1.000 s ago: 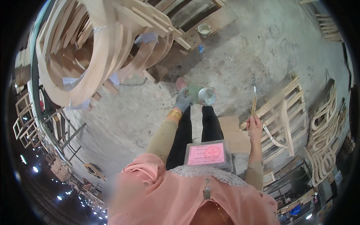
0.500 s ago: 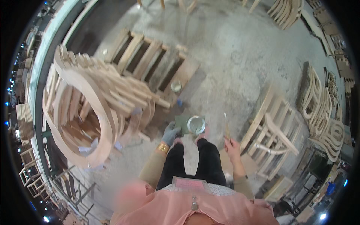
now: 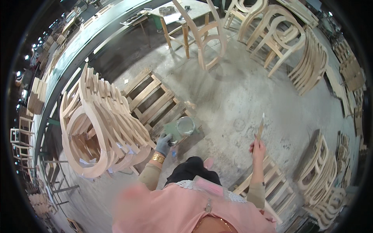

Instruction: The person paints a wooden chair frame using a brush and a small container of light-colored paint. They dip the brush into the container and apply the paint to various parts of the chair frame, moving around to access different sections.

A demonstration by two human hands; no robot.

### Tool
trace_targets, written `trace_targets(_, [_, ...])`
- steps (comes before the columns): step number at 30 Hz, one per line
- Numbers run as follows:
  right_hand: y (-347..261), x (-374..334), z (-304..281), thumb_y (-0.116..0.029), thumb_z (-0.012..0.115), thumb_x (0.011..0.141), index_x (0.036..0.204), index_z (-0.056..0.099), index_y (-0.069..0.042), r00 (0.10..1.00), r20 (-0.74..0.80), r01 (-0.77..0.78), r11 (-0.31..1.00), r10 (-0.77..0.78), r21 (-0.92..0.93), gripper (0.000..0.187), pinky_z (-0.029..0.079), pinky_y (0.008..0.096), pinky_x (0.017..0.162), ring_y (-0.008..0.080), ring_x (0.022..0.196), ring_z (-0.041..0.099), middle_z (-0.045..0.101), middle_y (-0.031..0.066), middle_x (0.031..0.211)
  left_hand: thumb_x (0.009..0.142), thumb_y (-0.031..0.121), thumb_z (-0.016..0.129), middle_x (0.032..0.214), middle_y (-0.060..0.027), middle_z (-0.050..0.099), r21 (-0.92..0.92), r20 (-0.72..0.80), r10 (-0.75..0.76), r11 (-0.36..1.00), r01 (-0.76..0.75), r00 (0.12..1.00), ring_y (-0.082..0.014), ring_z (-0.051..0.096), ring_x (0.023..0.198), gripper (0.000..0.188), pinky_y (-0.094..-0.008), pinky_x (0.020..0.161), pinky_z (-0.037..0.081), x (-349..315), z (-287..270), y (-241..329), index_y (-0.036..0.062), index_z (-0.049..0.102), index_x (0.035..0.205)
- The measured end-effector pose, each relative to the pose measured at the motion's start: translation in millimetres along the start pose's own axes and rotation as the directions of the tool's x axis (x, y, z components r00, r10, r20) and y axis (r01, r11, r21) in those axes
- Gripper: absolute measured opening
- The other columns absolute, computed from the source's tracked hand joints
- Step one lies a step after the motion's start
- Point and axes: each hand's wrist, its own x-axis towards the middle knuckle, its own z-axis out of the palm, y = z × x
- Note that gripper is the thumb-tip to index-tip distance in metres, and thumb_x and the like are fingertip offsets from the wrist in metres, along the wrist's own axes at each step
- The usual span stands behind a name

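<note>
Clamped in gloved left hand [image 3: 163,144]: green board [image 3: 170,128], tub [image 3: 186,125] at its right end, to right of frames [image 3: 104,141]; apparently kept level against spilling. Clamped in right hand [image 3: 257,148]: knife [image 3: 260,126], blade up, seemingly for clearance.

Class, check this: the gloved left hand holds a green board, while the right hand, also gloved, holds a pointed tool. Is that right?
No: the head view shows the right hand bare, not gloved. It holds the pointed tool, and the gloved left hand the green board.

Dark bowed edges, soft light on floor [image 3: 227,99]
</note>
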Motion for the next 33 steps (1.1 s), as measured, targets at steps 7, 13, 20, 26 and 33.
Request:
trace_targets(7, [-105, 185, 69, -0.020, 0.052, 0.089, 0.109, 0.059, -0.001, 0.945, 0.228, 0.222, 0.972, -0.234, 0.078, 0.029, 0.031, 0.0193, 0.046, 0.0038, 0.051, 0.038, 0.048, -0.0028, 0.064, 0.084, 0.013, 0.055, 0.073, 0.0033, 0.050, -0.124, -0.188, 0.217, 0.962, -0.242, 0.958, -0.0091, 0.048, 0.058, 0.008, -0.0217, 0.045, 0.036, 84, 73, 55, 0.0154, 0.049, 0.089])
trace_targets(13, [-169, 343, 130, -0.017, 0.055, 0.087, 0.106, 0.060, 0.000, 0.885, 0.388, 0.268, 0.963, -0.256, 0.024, 0.026, 0.027, 0.0177, 0.043, 0.0026, 0.048, 0.035, 0.048, -0.0036, 0.061, 0.084, 0.011, 0.054, 0.073, 0.0018, 0.050, -0.364, -0.251, 0.135, 0.905, -0.222, 0.958, -0.0097, 0.045, 0.051, 0.007, -0.0192, 0.038, 0.031, 253, 206, 117, 0.0159, 0.049, 0.086])
trace_targets(20, [-240, 498, 153, -0.014, 0.055, 0.086, 0.102, 0.061, 0.002, 0.909, 0.383, 0.173, 0.985, -0.161, 0.005, 0.023, 0.030, 0.0187, 0.046, 0.0032, 0.050, 0.038, 0.050, -0.0029, 0.062, 0.080, 0.011, 0.052, 0.073, -0.0039, 0.052, -0.358, -0.096, 0.230, 0.900, -0.249, 0.968, -0.0126, 0.052, 0.057, 0.013, -0.0268, 0.043, 0.043, 505, 368, 244, 0.0117, 0.048, 0.093])
trace_targets(26, [-262, 627, 181, -0.014, 0.055, 0.086, 0.103, 0.061, 0.001, 0.927, 0.367, 0.080, 0.997, -0.072, -0.007, 0.023, 0.030, 0.0179, 0.045, 0.0027, 0.050, 0.040, 0.050, -0.0031, 0.062, 0.080, 0.009, 0.053, 0.067, -0.0057, 0.051, -0.264, -0.266, 0.330, 0.878, -0.398, 0.906, -0.0162, 0.051, 0.050, 0.010, -0.0282, 0.040, 0.043, 684, 480, 338, 0.0109, 0.048, 0.087])
trace_targets(33, [-306, 767, 265, -0.014, 0.055, 0.086, 0.105, 0.060, 0.001, 0.852, 0.518, 0.111, 0.993, -0.082, -0.026, 0.025, 0.031, 0.0179, 0.044, 0.0029, 0.049, 0.040, 0.050, -0.0018, 0.062, 0.077, 0.009, 0.052, 0.082, -0.0118, 0.056, 0.024, -0.468, 0.289, 0.949, -0.315, 0.835, -0.0215, 0.057, 0.061, 0.022, -0.0320, 0.050, 0.049, 856, 457, 406, 0.0060, 0.048, 0.099])
